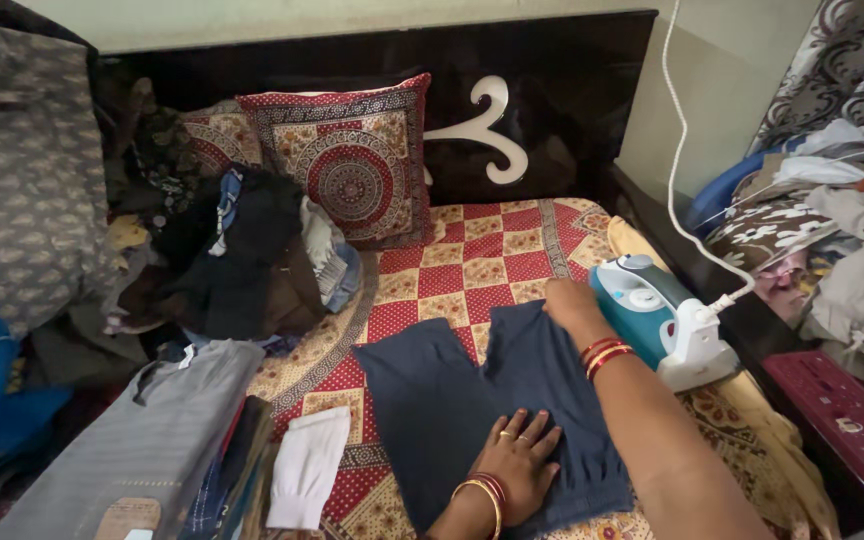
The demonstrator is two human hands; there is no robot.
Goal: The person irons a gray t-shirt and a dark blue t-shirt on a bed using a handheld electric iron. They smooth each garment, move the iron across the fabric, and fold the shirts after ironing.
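Observation:
Dark blue shorts (pixel 442 390) lie spread flat on a red and cream checked bedspread (pixel 472 255). My left hand (pixel 517 460) rests palm down on the near part of the shorts, fingers together, with bangles at the wrist. My right hand (pixel 567 300) presses on the far right leg of the shorts, close beside a teal and white clothes iron (pixel 652 315) standing on the bed's right side. Neither hand grips anything.
A heap of dark clothes (pixel 242 250) and patterned cushions (pixel 352 160) sit by the black headboard. A grey garment (pixel 162 430) and a folded white cloth (pixel 307 465) lie at the left. The iron's white cord (pixel 674 150) rises at the right, beside piled clothes (pixel 842 220) and a maroon box (pixel 847 420).

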